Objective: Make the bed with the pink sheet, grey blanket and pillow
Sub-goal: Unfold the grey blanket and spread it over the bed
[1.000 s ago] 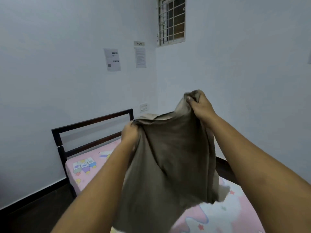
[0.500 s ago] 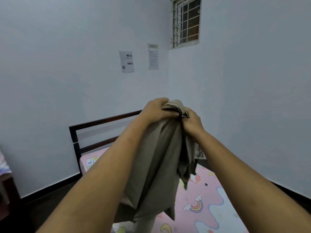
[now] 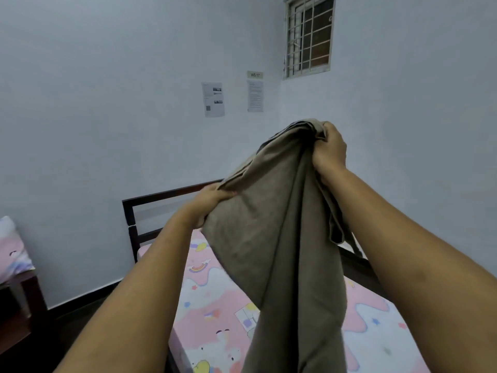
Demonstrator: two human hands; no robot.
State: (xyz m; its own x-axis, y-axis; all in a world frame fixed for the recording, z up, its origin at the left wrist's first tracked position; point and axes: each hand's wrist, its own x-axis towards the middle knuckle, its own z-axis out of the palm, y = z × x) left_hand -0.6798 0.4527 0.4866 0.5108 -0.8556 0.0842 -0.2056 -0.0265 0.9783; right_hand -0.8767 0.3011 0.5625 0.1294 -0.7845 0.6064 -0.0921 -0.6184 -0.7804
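The right hand [image 3: 329, 150] holds the top of the blanket [image 3: 279, 251]. The left hand [image 3: 208, 204] holds its edge lower down, to the left. The blanket hangs from both hands over the sheet [image 3: 215, 300]. The bed rail [image 3: 161, 196] is just behind the left hand, with papers [image 3: 213, 99] on the wall above. The window [image 3: 309, 36] is high above the right hand. The pillow [image 3: 13, 251] sits far left on a small table [image 3: 29, 289].

blanket [image 3: 282, 238]: plain grey-brown. sheet [image 3: 215, 300]: pink, with white clouds, rainbows, stars, cartoon animals. bed frame [image 3: 166, 196]: dark brown. walls [image 3: 107, 103]: pale blue-white. window grille [image 3: 309, 36]: white.
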